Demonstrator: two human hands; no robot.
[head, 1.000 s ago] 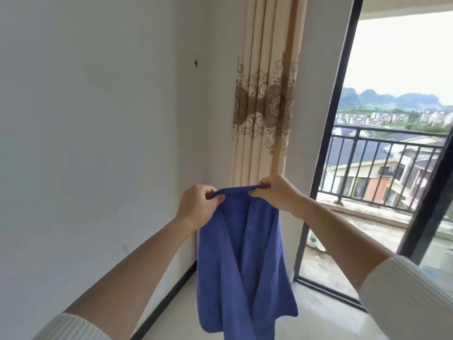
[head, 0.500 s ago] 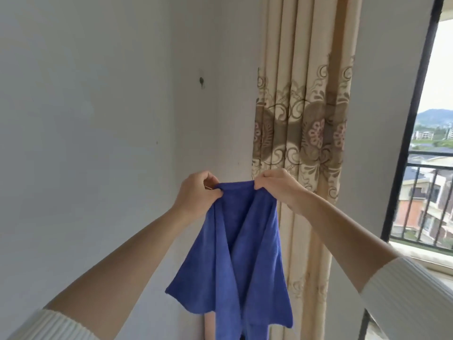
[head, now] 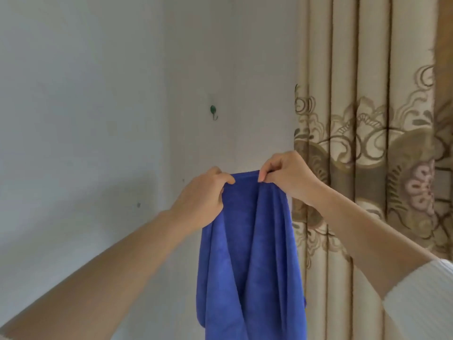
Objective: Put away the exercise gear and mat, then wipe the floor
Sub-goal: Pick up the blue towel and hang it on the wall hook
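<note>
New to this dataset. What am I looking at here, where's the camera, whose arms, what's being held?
There is no robot here. A person wears one wide-angle camera on the head, so you see their own two bare arms reaching forward from the bottom of the picture, with white ribbed sleeves at the edges.

The left hand and the right hand each pinch the top edge of a blue cloth, close together. The rest of the cloth hangs down in loose folds and runs out of the picture at the bottom.

The view faces a room corner with white walls. A small green wall hook sits above the hands, with nothing on it. To the right hangs a beige curtain with a brown floral band. No floor or table shows in this picture.
</note>
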